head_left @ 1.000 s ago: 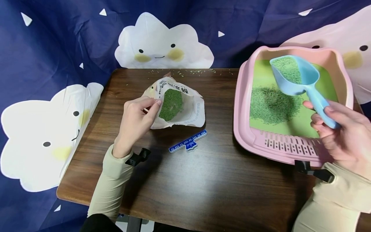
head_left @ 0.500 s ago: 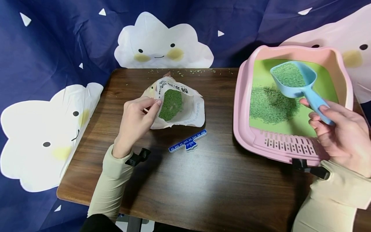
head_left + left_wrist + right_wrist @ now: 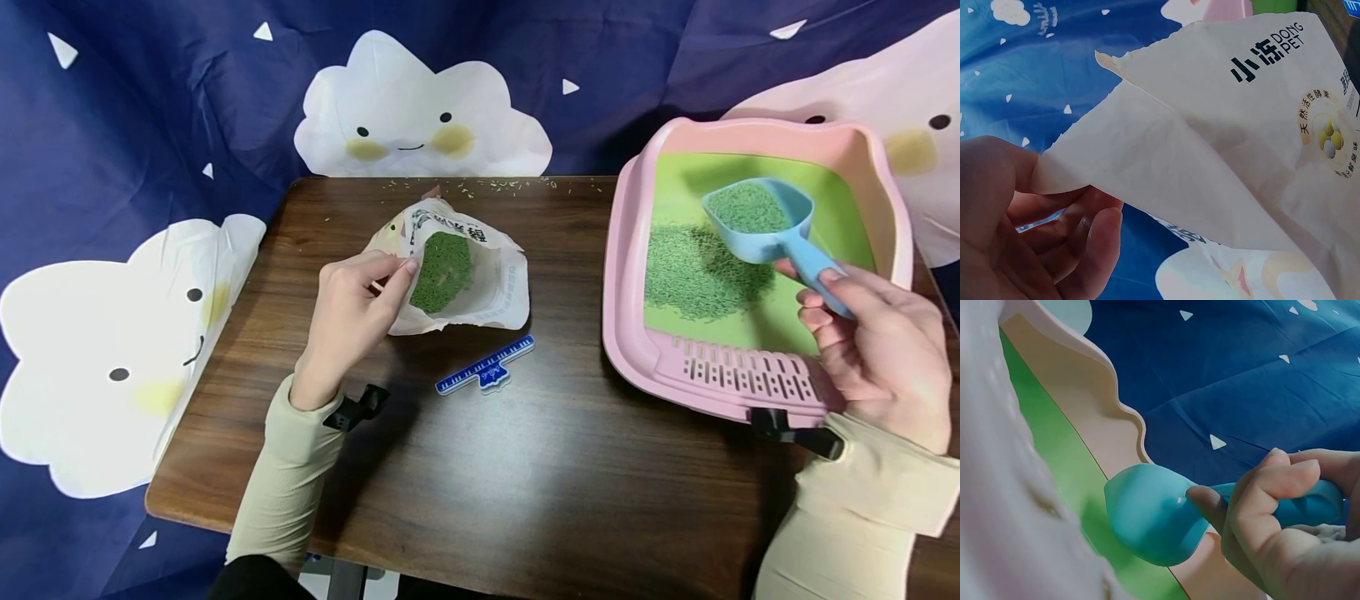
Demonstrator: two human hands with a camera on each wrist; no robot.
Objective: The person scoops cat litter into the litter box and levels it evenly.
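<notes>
My right hand (image 3: 885,342) grips the handle of a blue scoop (image 3: 798,242), its bowl filled with green pellets. The scoop hangs over a pink litter box (image 3: 626,275) with a green floor, where a heap of green litter pellets (image 3: 697,275) lies at the left. In the right wrist view the scoop's rounded underside (image 3: 1154,512) faces the camera. My left hand (image 3: 352,312) pinches the torn edge of a white paper litter bag (image 3: 506,287) between thumb and forefinger. The bag stands with its mouth spread, and green pellets show inside.
A blue bag clip (image 3: 486,367) lies on the wooden table (image 3: 480,475) in front of the bag. Loose pellets (image 3: 487,187) are scattered along the table's back edge. Behind hangs a dark blue cloth (image 3: 615,75) with cloud faces.
My right hand has brought the scoop lower and slightly toward me above the litter box, and its bowl sits more level. The left hand and bag have stayed in place.
</notes>
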